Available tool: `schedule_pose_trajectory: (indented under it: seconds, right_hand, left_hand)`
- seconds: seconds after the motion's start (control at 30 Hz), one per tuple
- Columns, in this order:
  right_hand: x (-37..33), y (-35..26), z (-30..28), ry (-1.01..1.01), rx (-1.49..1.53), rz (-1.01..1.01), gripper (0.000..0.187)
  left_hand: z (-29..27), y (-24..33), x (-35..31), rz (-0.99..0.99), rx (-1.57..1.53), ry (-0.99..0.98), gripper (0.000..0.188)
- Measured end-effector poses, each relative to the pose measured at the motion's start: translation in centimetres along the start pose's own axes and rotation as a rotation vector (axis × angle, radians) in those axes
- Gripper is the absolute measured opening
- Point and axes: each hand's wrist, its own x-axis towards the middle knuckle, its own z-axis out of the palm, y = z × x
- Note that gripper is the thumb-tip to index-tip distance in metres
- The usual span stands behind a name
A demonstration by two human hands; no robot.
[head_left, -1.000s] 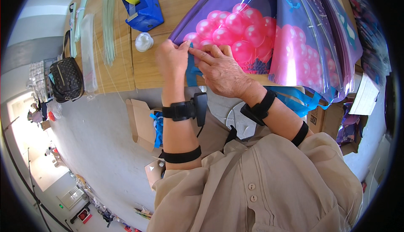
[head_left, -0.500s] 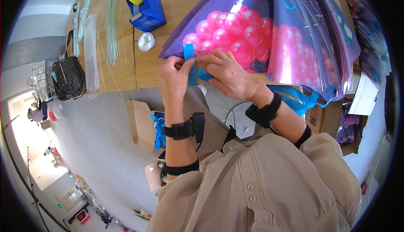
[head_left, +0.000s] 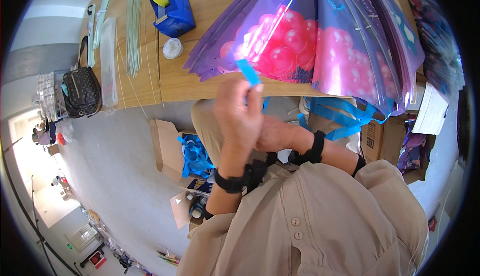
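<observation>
My left hand (head_left: 236, 108) is raised just off the table's front edge, its fingers closed on a blue ribbon (head_left: 248, 72) whose short end sticks up past the thumb. Close behind and below it is my right hand (head_left: 280, 134); its fingers are hidden by the left hand and smeared by motion. Beyond the hands, shiny purple printed plastic sheets (head_left: 287, 46) with pink balloon pictures lie stacked on the table, with thin rods on the right part. More blue ribbons (head_left: 345, 118) hang off the table edge under them.
On the wooden table (head_left: 175, 83) are a blue tape dispenser (head_left: 175, 18), a small white tub (head_left: 173, 48), and thin pale rods (head_left: 133, 31). A dark bag (head_left: 80, 93) hangs at the left edge. Below stand cardboard boxes, one with blue ribbons (head_left: 196, 156).
Both hands have drawn back from the table edge toward my body, the left now crossing in front of the right. The blue ribbon has come along, tilted. The purple sheets have shifted slightly.
</observation>
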Motion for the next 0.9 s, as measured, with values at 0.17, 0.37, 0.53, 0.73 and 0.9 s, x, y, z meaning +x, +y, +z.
schedule_pose_trajectory:
  seconds: [0.17,0.37,0.53,0.73,0.9]
  right_hand:
    - [1.7,1.1,2.0,-0.042,-0.142,0.205,0.023]
    - [2.3,0.3,-0.3,0.150,0.192,0.266,0.018]
    - [2.4,-1.2,-3.4,0.498,0.685,0.127,0.013]
    - [4.6,-1.4,-4.7,0.694,0.778,0.136,0.005]
    - [5.0,-1.3,-4.4,0.778,0.802,0.195,0.005]
  left_hand:
    - [3.0,7.4,-1.2,0.537,-0.196,-0.371,0.013]
    - [2.9,8.8,-2.3,0.358,-0.482,-1.005,0.017]
    - [-1.1,4.5,-0.9,-0.145,-0.152,0.113,0.006]
    - [-1.9,-1.6,0.5,-0.605,-0.507,0.011,0.017]
    - [-0.1,-1.5,0.1,-0.566,-0.574,0.123,0.015]
